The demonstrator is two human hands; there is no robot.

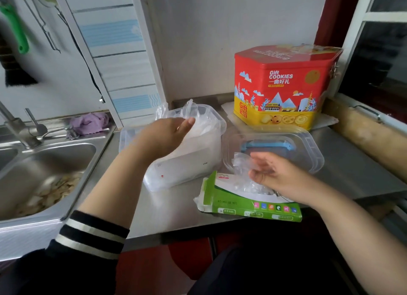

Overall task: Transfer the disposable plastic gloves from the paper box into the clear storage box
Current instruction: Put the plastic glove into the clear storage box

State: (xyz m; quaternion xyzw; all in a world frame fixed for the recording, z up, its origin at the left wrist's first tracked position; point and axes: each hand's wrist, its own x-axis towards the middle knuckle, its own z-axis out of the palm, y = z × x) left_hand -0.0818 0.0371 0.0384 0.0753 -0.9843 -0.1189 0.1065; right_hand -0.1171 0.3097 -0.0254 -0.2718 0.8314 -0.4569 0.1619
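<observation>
The clear storage box (193, 162) stands at the middle of the steel counter, holding a heap of thin plastic gloves (198, 122). My left hand (167, 136) hovers over its open top and pinches a glove at the fingertips. A green and white paper box (242, 204) lies torn open at the counter's front edge. More gloves (248, 184) bulge from its opening. My right hand (273, 173) is just above the paper box, its fingers curled round a crumpled glove (241, 162).
The storage box's clear lid (308, 144), with a blue seal, lies upside down to the right. A red and yellow cookie tin (282, 85) stands behind it. A steel sink (44, 173) with food scraps lies to the left, and a purple cloth (90, 122) sits behind it.
</observation>
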